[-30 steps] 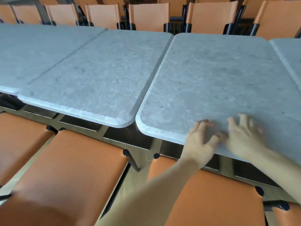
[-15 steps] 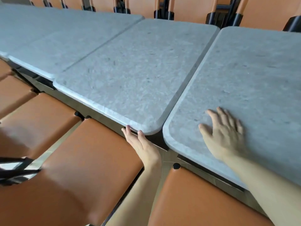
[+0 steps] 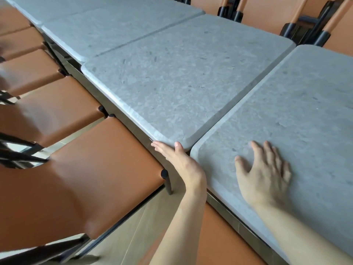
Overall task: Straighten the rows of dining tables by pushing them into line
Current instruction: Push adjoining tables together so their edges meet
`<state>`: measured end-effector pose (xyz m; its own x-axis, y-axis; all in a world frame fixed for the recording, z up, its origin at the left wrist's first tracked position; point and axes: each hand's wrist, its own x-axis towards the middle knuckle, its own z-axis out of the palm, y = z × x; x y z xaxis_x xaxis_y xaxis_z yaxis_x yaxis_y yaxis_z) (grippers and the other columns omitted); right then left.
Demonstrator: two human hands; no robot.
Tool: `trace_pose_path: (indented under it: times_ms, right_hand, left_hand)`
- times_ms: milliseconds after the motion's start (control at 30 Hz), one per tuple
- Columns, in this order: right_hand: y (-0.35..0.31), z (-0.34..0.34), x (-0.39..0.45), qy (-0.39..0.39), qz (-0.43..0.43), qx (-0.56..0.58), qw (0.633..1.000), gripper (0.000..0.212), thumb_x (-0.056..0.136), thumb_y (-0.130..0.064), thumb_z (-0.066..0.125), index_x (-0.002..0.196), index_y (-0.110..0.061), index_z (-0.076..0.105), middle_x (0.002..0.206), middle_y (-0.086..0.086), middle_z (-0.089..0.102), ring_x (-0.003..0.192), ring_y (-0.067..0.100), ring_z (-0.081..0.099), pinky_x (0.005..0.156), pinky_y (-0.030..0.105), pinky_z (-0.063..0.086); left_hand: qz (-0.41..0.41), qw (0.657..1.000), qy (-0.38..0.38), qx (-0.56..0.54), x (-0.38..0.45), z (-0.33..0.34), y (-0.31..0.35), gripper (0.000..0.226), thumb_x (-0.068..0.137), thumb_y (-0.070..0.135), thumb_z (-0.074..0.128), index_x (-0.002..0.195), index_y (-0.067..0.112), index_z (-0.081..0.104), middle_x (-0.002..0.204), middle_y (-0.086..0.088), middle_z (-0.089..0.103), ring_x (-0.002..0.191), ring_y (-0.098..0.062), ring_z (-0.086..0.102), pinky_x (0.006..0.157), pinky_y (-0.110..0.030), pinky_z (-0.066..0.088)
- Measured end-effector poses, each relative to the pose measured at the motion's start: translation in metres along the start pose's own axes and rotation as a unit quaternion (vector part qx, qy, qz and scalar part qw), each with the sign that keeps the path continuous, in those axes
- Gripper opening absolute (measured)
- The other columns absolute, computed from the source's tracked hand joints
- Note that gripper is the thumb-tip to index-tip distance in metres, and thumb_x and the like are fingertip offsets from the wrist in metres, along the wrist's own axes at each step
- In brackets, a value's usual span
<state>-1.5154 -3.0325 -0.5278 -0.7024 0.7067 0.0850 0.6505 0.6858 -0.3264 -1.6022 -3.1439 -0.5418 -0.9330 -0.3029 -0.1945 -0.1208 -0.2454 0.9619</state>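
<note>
- Row of grey speckled dining tables is running from upper left to lower right; slabs are sitting edge to edge with narrow seams between them.
- Nearest table (image 3: 298, 115) is lying at right; its near edge is sitting slightly closer to the viewer than that of the middle table (image 3: 183, 77), so the two front edges are not lining up flush.
- Further table (image 3: 107, 29) is adjoining the middle one on the far side; its front edge is also looking a little offset from the middle table's.
- Left hand (image 3: 179, 159) is reaching to the near rounded corner of the middle table: fingers straight, lying against the table's front edge, thumb tip resting on top of the corner. Not wrapping around anything.
- Right hand (image 3: 265, 171) is lying flat, palm down, fingers spread and straight, pressing on the top of the nearest table close to its corner. Holding nothing.
- Orange-brown chair seat (image 3: 91, 180) is sitting just beside the left forearm, tucked against the table row; more such seats are lining up to the left.
- Orange chair backs (image 3: 267, 18) with black frames are standing beyond the far side of the tables.
- No containers in view.
</note>
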Motion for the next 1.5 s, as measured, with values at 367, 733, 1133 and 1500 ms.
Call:
trace_pose_path:
  times_ms: [367,733,1133,1500]
  right_hand:
    - [-0.001,0.0,0.002,0.003,-0.01,-0.008,1.0,0.063,0.092,-0.054,0.048,0.151,-0.032,0.04,0.166,0.003,0.028,0.155,0.019,0.016,0.122,0.049,0.01]
    - [-0.001,-0.001,0.0,0.005,-0.011,0.009,1.0,0.058,0.093,-0.049,0.054,0.147,-0.028,0.044,0.163,0.009,0.033,0.153,0.024,0.022,0.121,0.053,0.014]
    - [0.0,0.003,0.0,0.02,-0.017,-0.005,1.0,0.072,0.083,-0.061,0.037,0.144,-0.024,0.049,0.158,0.011,0.041,0.149,0.027,0.031,0.118,0.053,0.019]
    - [-0.006,-0.006,-0.002,0.0,0.02,-0.039,0.999,0.069,0.089,-0.062,0.035,0.151,-0.033,0.042,0.164,-0.002,0.033,0.153,0.018,0.026,0.123,0.043,0.012]
  left_hand:
    - [0.026,0.997,0.015,0.072,-0.003,0.004,-0.004,0.068,0.108,0.019,0.03,0.16,0.022,-0.013,0.167,0.013,-0.018,0.152,0.002,-0.015,0.125,-0.029,-0.008]
    - [0.038,0.973,0.007,0.228,-0.004,0.002,0.006,0.077,0.107,0.024,0.039,0.154,0.02,-0.022,0.167,0.006,-0.02,0.147,0.006,-0.014,0.107,-0.004,-0.014]
    - [0.033,0.966,-0.002,0.257,0.0,0.004,0.008,0.085,0.103,0.024,0.045,0.131,0.041,-0.033,0.151,0.017,-0.028,0.121,0.029,-0.033,0.105,0.002,-0.015]
    - [0.023,0.967,-0.015,0.253,0.004,0.003,0.005,0.086,0.104,0.023,0.044,0.144,0.023,-0.033,0.145,0.026,-0.037,0.13,0.022,-0.031,0.109,-0.001,-0.01]
